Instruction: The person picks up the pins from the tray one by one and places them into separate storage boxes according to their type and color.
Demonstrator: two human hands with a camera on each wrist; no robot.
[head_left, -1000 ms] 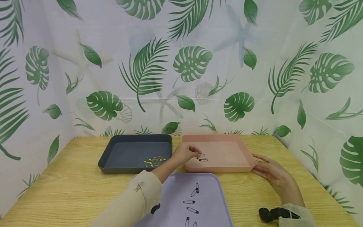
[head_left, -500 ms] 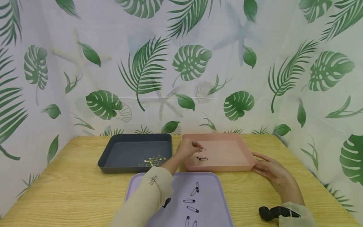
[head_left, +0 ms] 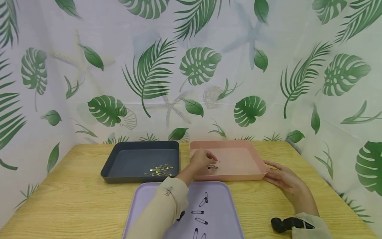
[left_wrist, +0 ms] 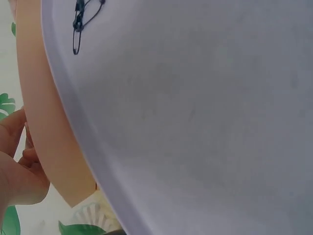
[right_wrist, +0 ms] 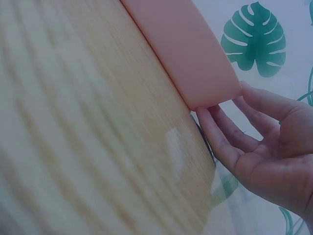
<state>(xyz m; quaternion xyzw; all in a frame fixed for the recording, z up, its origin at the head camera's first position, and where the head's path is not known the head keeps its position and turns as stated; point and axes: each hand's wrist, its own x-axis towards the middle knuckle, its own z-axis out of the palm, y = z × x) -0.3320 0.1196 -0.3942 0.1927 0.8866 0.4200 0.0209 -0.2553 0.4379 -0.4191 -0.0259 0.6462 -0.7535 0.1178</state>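
My left hand (head_left: 203,160) is over the pink tray (head_left: 238,156), its thumb and fingertips pinching a small safety pin (head_left: 218,161). Beneath it, a couple of black safety pins (head_left: 212,168) lie in that tray. My right hand (head_left: 285,179) touches the pink tray's right end with extended fingers; in the right wrist view its fingertips (right_wrist: 203,115) meet the tray's corner. Several black safety pins (head_left: 197,212) are spread over the purple tray (head_left: 221,192) in front. Two overlapping safety pins (left_wrist: 77,29) show in the left wrist view.
A dark grey tray (head_left: 128,159) at the back left holds several gold safety pins (head_left: 161,170). All the trays stand on a wooden table (head_left: 74,196). Behind rises a leaf-patterned cloth (head_left: 167,26). My left forearm (head_left: 161,209) crosses above the purple tray.
My left hand first rose slightly, then came down a little to the right over the pink tray, with the safety pin between its fingertips. My right hand has stayed at the tray's end.
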